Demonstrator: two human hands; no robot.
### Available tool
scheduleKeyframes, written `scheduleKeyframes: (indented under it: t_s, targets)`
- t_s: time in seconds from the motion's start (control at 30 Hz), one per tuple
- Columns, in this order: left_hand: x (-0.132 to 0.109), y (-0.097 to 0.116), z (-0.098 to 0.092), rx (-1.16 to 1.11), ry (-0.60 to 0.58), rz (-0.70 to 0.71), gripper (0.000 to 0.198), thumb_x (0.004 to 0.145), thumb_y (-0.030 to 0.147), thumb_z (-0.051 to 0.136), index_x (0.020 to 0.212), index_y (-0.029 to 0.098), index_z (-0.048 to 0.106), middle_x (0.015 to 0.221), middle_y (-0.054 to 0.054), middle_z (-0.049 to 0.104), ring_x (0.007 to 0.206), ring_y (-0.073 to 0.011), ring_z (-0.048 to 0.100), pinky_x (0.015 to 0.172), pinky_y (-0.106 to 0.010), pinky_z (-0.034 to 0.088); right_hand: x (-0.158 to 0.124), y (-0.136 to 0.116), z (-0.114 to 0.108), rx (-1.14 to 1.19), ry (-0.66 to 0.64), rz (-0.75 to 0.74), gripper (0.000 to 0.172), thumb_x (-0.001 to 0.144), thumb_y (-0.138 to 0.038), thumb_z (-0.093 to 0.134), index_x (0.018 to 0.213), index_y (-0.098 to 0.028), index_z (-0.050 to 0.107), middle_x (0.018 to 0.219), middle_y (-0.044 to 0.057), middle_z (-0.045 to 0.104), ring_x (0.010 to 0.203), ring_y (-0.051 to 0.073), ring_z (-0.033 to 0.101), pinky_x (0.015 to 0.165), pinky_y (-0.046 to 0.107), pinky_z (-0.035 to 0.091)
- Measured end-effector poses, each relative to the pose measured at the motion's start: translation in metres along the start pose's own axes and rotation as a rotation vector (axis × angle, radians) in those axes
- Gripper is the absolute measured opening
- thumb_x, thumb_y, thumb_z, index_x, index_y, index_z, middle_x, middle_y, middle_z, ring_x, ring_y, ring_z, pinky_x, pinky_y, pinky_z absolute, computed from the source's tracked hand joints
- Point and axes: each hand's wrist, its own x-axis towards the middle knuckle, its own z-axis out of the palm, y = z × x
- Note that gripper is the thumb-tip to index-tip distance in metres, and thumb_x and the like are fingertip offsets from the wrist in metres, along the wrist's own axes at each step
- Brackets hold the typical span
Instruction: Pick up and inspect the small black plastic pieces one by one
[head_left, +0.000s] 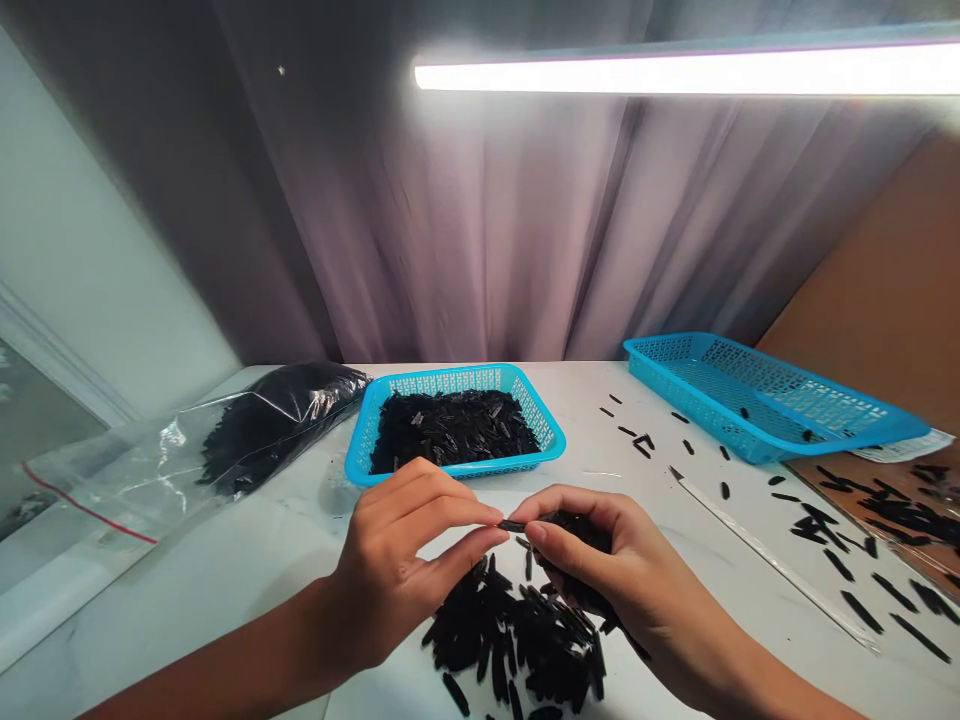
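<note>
My left hand (420,545) pinches one end of a small black stick-like piece (513,525) between thumb and fingertips. The thumb and forefinger of my right hand (607,560) grip its other end. More black pieces are bunched inside the curled fingers of that right hand, partly hidden by the thumb. A loose pile of the same black pieces (499,630) lies on the white table just below both hands. Behind them stands a blue basket (551,445) heaped with similar black pieces (450,425).
On the left rests a clear plastic bag (176,440) partly filled with black pieces. A second blue basket (757,445) at right holds a few bits. Black pieces (836,565) lie scattered nearby, beside a thin, pointed white tool (772,560). A tube light (675,75) crosses above.
</note>
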Motion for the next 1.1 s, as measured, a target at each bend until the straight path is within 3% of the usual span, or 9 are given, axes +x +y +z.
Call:
scheduleKeyframes:
  t_s: [0.43,0.6,0.73,0.83,0.9,1.0,1.1]
  targets:
    - [0.001,0.003,0.0,-0.009,-0.001,-0.025,0.014,0.08,0.008,0.077,0.088,0.018,0.071,0.074,0.001,0.072,0.066,-0.0123,0.064,0.061,-0.026,0.051,0.001,-0.001,0.002,0.071,0.018,0.029,0.036,0.078,-0.051,0.077,0.09,-0.017,0.073,0.064,-0.003,0.047,0.056,0.01,0.037,0.05,0.024,0.027]
    - [0.001,-0.034,-0.002,0.137,0.01,-0.05,0.004,0.085,0.017,0.073,0.087,0.02,0.071,0.079,-0.001,0.073,0.073,-0.0157,0.065,0.068,-0.03,0.053,0.005,-0.003,0.003,0.145,0.08,0.078,0.035,0.078,-0.05,0.077,0.086,-0.016,0.073,0.062,-0.004,0.048,0.053,0.008,0.036,0.047,0.022,0.024]
    - [0.001,-0.062,-0.006,0.256,-0.09,-0.297,0.017,0.089,0.022,0.068,0.106,0.02,0.07,0.097,-0.004,0.073,0.089,-0.0203,0.064,0.077,-0.035,0.052,0.009,0.0,0.005,0.243,0.086,0.113,0.032,0.079,-0.047,0.077,0.082,-0.015,0.072,0.064,-0.003,0.05,0.051,0.006,0.034,0.045,0.021,0.021]
    - [0.0,-0.048,-0.003,0.07,-0.199,-0.343,0.012,0.09,0.024,0.068,0.1,0.02,0.07,0.097,-0.004,0.072,0.092,-0.02,0.063,0.081,-0.035,0.051,0.009,0.003,0.006,0.257,0.086,0.117,0.031,0.079,-0.046,0.077,0.083,-0.015,0.073,0.066,-0.003,0.051,0.052,0.006,0.035,0.045,0.021,0.02]
    - [-0.002,-0.028,0.002,-0.107,-0.268,-0.377,0.011,0.087,0.024,0.071,0.097,0.021,0.069,0.094,-0.002,0.072,0.086,-0.0173,0.064,0.075,-0.03,0.05,0.008,0.005,0.006,0.241,0.067,0.106,0.03,0.08,-0.045,0.076,0.085,-0.016,0.073,0.064,-0.004,0.049,0.053,0.007,0.034,0.046,0.022,0.02]
    - [-0.008,-0.005,0.009,-0.208,-0.221,-0.264,0.022,0.081,0.022,0.079,0.099,0.019,0.066,0.088,-0.001,0.071,0.079,-0.0146,0.063,0.074,-0.029,0.049,0.004,0.006,0.009,0.212,0.012,0.094,0.031,0.083,-0.047,0.074,0.083,-0.016,0.072,0.062,-0.004,0.046,0.053,0.007,0.031,0.047,0.022,0.021]
    - [-0.011,0.0,0.012,-0.165,-0.139,-0.161,0.023,0.08,0.018,0.08,0.1,0.017,0.068,0.084,-0.001,0.07,0.076,-0.0142,0.061,0.072,-0.028,0.049,0.002,0.006,0.012,0.18,-0.014,0.079,0.035,0.086,-0.049,0.07,0.076,-0.016,0.069,0.061,-0.004,0.043,0.054,0.008,0.029,0.048,0.023,0.02]
